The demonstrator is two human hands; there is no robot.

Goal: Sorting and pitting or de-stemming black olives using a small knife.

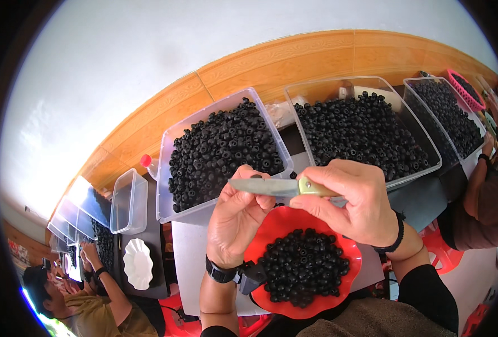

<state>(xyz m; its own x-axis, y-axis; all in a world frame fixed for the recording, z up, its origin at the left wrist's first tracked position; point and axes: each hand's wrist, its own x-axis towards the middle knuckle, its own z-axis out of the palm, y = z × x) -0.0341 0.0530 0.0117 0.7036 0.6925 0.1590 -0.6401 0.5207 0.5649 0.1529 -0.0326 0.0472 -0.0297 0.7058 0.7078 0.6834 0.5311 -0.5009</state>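
My right hand [347,196] grips a small knife by its yellow-green handle [311,187]. The knife's blade [263,186] points left across the fingertips of my left hand [235,216]. Those fingers are pinched round a small dark round fruit [256,177], mostly hidden behind the blade. Just below both hands, a red wavy-rimmed bowl [354,264] holds a heap of dark round fruits [302,267]. Beyond my left hand stands a clear plastic bin [166,151], full of similar dark fruits with ring-like ends [226,149].
More clear bins of dark fruit, a middle one [437,163] and a farther one [409,83], line the wall. A pink basket [479,104] stands far right. At left are an upright clear container [130,202], a white scalloped dish [138,264] and a seated person [100,306]. Another person [487,210] sits right.
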